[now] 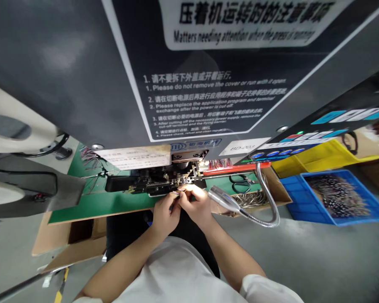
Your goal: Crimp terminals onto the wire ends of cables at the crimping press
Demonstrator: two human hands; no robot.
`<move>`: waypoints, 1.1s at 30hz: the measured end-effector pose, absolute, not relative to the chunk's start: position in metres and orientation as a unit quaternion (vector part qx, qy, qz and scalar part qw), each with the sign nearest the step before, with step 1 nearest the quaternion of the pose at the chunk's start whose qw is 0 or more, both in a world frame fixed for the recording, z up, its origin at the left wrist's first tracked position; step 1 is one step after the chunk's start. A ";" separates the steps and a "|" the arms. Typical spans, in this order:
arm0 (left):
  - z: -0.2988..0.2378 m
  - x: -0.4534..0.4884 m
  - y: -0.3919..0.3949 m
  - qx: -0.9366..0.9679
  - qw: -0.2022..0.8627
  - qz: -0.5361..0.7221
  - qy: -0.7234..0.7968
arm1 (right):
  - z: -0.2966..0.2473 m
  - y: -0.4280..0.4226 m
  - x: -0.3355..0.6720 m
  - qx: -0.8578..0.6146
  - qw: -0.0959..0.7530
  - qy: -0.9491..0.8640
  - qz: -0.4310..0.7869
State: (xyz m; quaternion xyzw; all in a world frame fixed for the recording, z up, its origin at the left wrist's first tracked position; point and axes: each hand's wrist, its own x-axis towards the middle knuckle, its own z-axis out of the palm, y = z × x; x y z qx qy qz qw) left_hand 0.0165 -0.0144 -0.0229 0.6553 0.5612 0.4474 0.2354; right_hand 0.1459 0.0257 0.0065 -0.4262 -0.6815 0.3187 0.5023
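My left hand (166, 213) and my right hand (196, 204) meet just in front of the crimping press's tooling (186, 179). Fingers on both are pinched closed around a thin wire (176, 193), of which only a short bit shows between the fingertips. The fingers of my right hand reach a little farther forward, close to the dark metal applicator (139, 182). Most of the wire is hidden by my fingers.
The big grey press housing (66, 75) fills the upper view. A flexible lamp (224, 199) stands right of my hands. Scissors (241, 183), a red tray (233, 169) by bundled wires, and a blue bin (306, 206) of wires lie to the right. The green bench edge (101, 210) runs left.
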 end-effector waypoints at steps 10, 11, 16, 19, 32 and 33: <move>-0.015 0.016 -0.014 0.663 0.199 0.462 0.555 | 0.006 0.027 0.145 -0.442 0.512 -0.675 0.294; -0.015 0.016 -0.013 0.660 0.204 0.462 0.556 | 0.007 0.028 0.145 -0.444 0.509 -0.677 0.292; -0.018 0.016 -0.012 0.646 0.231 0.466 0.559 | 0.006 0.027 0.146 -0.442 0.506 -0.676 0.303; -0.019 0.016 -0.013 0.644 0.235 0.460 0.564 | 0.004 0.025 0.146 -0.453 0.504 -0.665 0.314; -0.020 0.017 -0.015 0.661 0.238 0.437 0.562 | 0.009 0.027 0.145 -0.424 0.509 -0.692 0.286; -0.020 0.016 -0.015 0.661 0.238 0.437 0.562 | 0.009 0.027 0.146 -0.425 0.510 -0.692 0.284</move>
